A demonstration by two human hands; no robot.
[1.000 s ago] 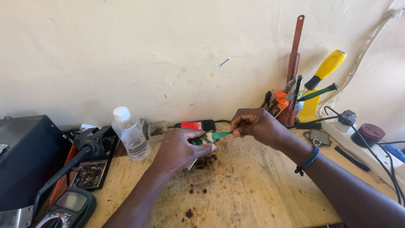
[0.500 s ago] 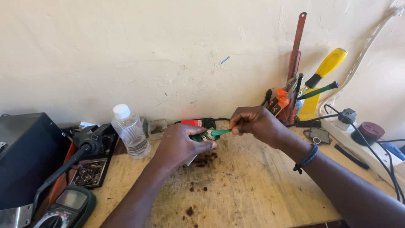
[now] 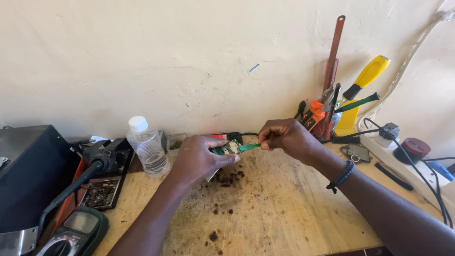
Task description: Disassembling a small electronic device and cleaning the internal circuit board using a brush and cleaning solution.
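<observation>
Left hand (image 3: 201,159) is clamped around a small green circuit board (image 3: 228,147), holding it up just above the desk (image 3: 284,213), roughly dead centre in front of the wall. Right hand (image 3: 286,137) is pinched shut on a thin green pry tool (image 3: 249,147), and the tip of that tool is touching the right edge of the board. Can't tell whether it's actually wedged under anything, it's too small to make out.

Desk is bare wood with dark burnt-looking spots right under the hands. There's a beaded bracelet (image 3: 342,176) on the right wrist.

Off to the left: a clear plastic bottle (image 3: 148,148) with a white cap standing upright, a black box (image 3: 28,175) at the edge, a soldering iron (image 3: 71,187) with a thick black cable, and a multimeter (image 3: 76,232) in the bottom corner.

On the right against the wall there's a bunch of tools standing up: pliers (image 3: 313,114) with orange grips, a yellow-handled tool (image 3: 365,85), and a red metal bar (image 3: 334,52). A white power strip (image 3: 403,156) sits further right with a few plugs in it.
</observation>
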